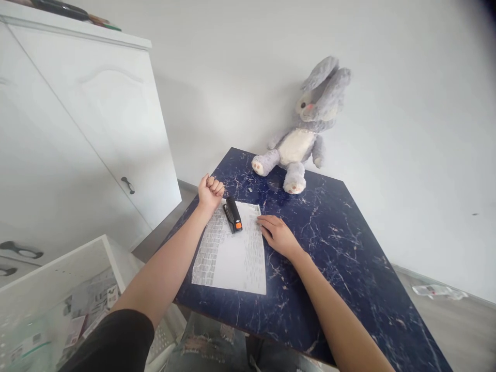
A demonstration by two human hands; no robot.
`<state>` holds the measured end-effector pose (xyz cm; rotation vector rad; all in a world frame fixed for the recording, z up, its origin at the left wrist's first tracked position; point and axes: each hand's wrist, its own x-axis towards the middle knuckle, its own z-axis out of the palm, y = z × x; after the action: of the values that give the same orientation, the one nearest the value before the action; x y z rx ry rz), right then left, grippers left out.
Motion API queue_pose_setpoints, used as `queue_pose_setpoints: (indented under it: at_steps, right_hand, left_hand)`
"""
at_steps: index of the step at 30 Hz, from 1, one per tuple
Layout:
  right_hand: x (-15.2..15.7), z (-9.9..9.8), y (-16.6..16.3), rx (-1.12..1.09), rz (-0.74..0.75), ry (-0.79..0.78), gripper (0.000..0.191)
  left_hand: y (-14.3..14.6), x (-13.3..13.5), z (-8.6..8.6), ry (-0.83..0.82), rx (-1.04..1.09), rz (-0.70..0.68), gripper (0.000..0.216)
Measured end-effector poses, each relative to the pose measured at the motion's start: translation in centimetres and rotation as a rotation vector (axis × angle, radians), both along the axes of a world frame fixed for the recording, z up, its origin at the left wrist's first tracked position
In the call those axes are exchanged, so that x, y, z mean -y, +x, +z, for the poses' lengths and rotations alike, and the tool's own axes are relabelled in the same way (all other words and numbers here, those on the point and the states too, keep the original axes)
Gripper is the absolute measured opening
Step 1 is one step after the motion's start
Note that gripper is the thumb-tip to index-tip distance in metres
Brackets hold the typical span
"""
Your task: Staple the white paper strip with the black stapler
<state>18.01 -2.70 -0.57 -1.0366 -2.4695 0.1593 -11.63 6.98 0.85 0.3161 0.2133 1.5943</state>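
The left hand [211, 191] is clenched into a fist with its fingers curled in, just beside the upper left corner of a printed paper [238, 263]; whether anything is inside the fist cannot be told. The right hand [277, 233] is relaxed and grips nothing, palm down, its fingertips at the paper's upper right edge. The paper lies flat on a dark blue, marble-patterned desk [329, 258], near the edge closest to the person, with dense print down its left side and fainter lines on its right. On the upper part of the paper, between the hands, rests a black stapler [232, 214], its orange-marked end pointing toward the person. At the far side of the desk a gray and white plush rabbit [298, 147] sits against the wall [232, 77]. To the left stand a white cabinet [104, 108] and, below it, a white bin [110, 261] with packets [75, 329] inside. A clear plastic package [437, 291] lies on the floor at right.
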Motion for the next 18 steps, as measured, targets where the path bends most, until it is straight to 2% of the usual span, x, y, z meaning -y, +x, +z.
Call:
queue_pose_setpoints:
  at_steps: [3,9,16,18]
  right_hand:
    - [-0.31,-0.06,0.87,0.013,-0.056,0.031,0.026]
    - [-0.36,-0.38,1.01,-0.028,-0.079,0.058,0.022]
    - [-0.23,-0.52,0.58,-0.078,0.095,-0.009,0.029]
    - [-0.17,-0.35,0.66,-0.068,0.097,-0.027,0.030]
  left_hand:
    - [-0.04,-0.22,-0.20,-0.017,-0.015,0.005,0.055]
    - [0.02,-0.37,-0.38,0.053,-0.032,-0.008,0.052]
    - [0.12,-0.20,-0.20,0.008,-0.028,-0.006,0.053]
    - [0.10,-0.25,-0.28,0.015,-0.023,-0.008,0.053]
